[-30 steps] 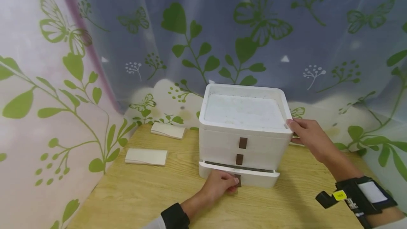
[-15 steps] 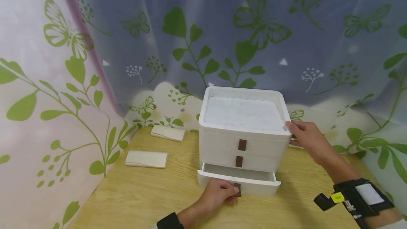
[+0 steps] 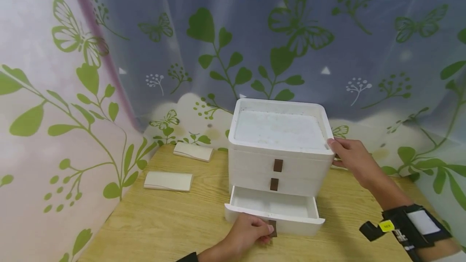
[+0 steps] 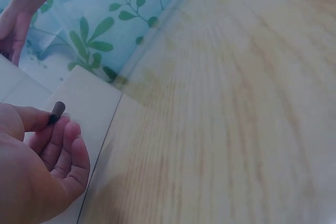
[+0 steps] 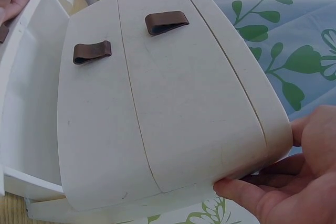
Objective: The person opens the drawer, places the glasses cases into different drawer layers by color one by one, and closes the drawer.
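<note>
A white three-drawer storage box stands on the wooden table, its top formed as a shallow tray. The bottom drawer is pulled out, and its bare inside shows. My left hand pinches that drawer's brown pull tab between thumb and fingers. My right hand grips the box's top right corner, thumb at the rim and fingers lower on the side. In the right wrist view, the upper two drawers with their brown tabs are closed.
Two cream folded, flat pieces lie left of the box, one nearer and one farther back. Behind the table hangs a curtain printed with leaves and butterflies; a similar sheet covers the left side.
The bottom drawer has come from barely ajar to well out toward me, my left hand moving with its tab. My right hand keeps its grip on the box corner.
</note>
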Demonstrator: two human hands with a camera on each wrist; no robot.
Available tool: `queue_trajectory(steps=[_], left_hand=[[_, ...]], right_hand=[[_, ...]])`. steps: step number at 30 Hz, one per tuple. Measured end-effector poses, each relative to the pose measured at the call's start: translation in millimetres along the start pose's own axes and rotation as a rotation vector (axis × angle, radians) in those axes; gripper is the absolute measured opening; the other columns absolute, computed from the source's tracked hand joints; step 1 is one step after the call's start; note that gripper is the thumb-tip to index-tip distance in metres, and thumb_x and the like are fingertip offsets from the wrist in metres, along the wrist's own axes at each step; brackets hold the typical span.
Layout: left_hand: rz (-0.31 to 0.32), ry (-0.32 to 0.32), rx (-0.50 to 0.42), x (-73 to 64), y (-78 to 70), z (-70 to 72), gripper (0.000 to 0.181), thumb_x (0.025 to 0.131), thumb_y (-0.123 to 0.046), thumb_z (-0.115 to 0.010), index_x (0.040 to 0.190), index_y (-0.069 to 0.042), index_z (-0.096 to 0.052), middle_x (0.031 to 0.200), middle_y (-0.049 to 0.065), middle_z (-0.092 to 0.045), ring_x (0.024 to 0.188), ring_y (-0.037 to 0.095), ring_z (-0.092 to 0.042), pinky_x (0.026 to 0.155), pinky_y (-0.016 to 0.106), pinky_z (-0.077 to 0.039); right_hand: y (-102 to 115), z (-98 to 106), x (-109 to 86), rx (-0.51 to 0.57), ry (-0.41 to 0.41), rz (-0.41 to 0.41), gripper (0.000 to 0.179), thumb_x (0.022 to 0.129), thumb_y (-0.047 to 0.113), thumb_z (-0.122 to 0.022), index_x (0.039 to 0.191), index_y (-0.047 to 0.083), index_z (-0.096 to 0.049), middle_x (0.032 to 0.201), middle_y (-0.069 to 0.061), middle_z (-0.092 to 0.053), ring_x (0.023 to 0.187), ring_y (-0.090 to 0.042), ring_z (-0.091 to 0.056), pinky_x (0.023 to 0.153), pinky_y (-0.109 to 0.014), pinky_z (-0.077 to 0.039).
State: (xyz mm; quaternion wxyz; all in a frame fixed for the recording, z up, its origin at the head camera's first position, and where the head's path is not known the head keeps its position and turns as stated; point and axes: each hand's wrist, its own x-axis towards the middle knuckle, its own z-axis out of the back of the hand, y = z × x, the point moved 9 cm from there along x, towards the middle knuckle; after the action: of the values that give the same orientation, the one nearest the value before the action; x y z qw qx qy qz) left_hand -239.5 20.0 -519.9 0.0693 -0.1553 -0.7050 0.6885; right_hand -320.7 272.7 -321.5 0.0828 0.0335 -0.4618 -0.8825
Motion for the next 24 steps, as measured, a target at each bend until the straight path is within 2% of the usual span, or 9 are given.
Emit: queue_trajectory(steps=[7,15,19,24], left_hand=[[-0.008,0.028,-0.015,-5.2,1.0,-2.4,0.021,0.090,-0.009,-0.077,0.086,0.012,-0.076,0.073,0.016,-0.075,0.058,0.009,-0.065,0.062,0.023,-0.060],[0.018,0.041,0.091,-14.2,-0.1,-1.6,0.018,0.091,-0.012,-0.078,0.083,0.005,-0.079,0.073,0.022,-0.076,0.058,0.009,-0.065,0.062,0.025,-0.061],[0.015,0.061,0.102,-18.9,-2.1,-2.2,0.020,0.091,-0.012,-0.078,0.081,0.005,-0.079,0.070,0.017,-0.075,0.058,0.009,-0.065,0.060,0.021,-0.058],[0.038,0.049,0.114,-23.2,0.2,-1.3,0.020,0.090,-0.013,-0.079,0.079,0.004,-0.079,0.070,0.013,-0.076,0.058,0.010,-0.065,0.061,0.024,-0.060]], right_hand=[[-0.6,0.8,0.3,-0.016,-0.005,-0.011,0.075,0.113,0.048,-0.033,0.160,-0.010,-0.024,0.161,-0.037,-0.032,0.145,-0.055,-0.040,0.108,-0.054,-0.047],[-0.5,0.9,-0.3,-0.018,-0.006,-0.012,0.075,0.113,0.047,-0.033,0.160,-0.010,-0.024,0.162,-0.037,-0.031,0.146,-0.055,-0.040,0.107,-0.053,-0.047],[0.3,0.1,0.1,-0.026,-0.006,-0.011,0.075,0.113,0.048,-0.033,0.160,-0.010,-0.024,0.162,-0.037,-0.032,0.145,-0.055,-0.040,0.107,-0.053,-0.047],[0.3,0.3,0.1,-0.034,-0.008,-0.010,0.075,0.113,0.048,-0.032,0.160,-0.010,-0.025,0.161,-0.037,-0.033,0.145,-0.055,-0.041,0.106,-0.051,-0.048]])
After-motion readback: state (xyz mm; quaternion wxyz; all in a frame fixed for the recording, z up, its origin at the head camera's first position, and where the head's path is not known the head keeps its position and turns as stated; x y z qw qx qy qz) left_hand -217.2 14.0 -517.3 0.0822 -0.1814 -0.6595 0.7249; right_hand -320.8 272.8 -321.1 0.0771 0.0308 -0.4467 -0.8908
